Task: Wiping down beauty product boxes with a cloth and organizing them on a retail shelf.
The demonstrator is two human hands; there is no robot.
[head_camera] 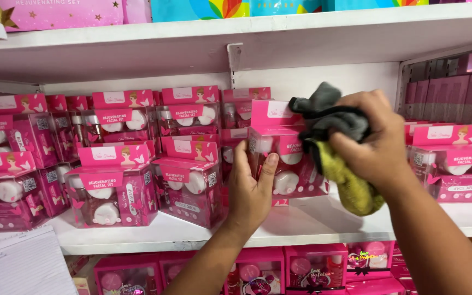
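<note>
My left hand [251,186] grips the left side of a pink gift box with a clear window [288,158], holding it just above the white shelf [301,224]. My right hand [375,139] is closed on a bunched grey and yellow cloth [337,147] pressed against the box's right front. The cloth's yellow part hangs down below my hand.
Several matching pink boxes [116,188] stand stacked at the left and middle of the shelf, more of the same boxes [457,166] at the right. Pink sets [315,267] fill the shelf below. A white upper shelf [236,38] carries other boxes. A lined paper pad [20,267] lies at lower left.
</note>
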